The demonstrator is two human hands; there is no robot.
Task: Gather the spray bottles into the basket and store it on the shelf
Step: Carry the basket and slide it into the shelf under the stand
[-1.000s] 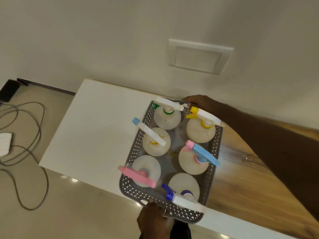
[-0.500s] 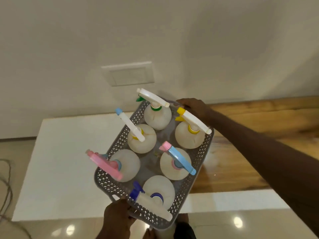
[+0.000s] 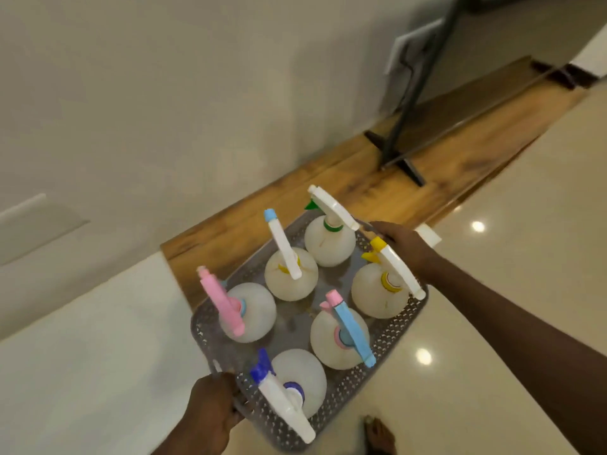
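Glossy floor (image 3: 492, 290) is showing below while both hands, left (image 3: 210, 410) and right (image 3: 405, 246), are gripping the basket (image 3: 391, 336) carrying six spray bottles (image 3: 290, 279).

Glossy floor (image 3: 492, 290) (wood strip (image 3: 361, 178))

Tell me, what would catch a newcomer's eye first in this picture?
Most striking is the grey perforated plastic basket at centre, carried above the glossy cream floor and packed with six round white spray bottles whose trigger heads are pink, blue, yellow, green and white. The left hand grips its near end and the right hand its far end. Behind runs a wooden ledge along the wall.
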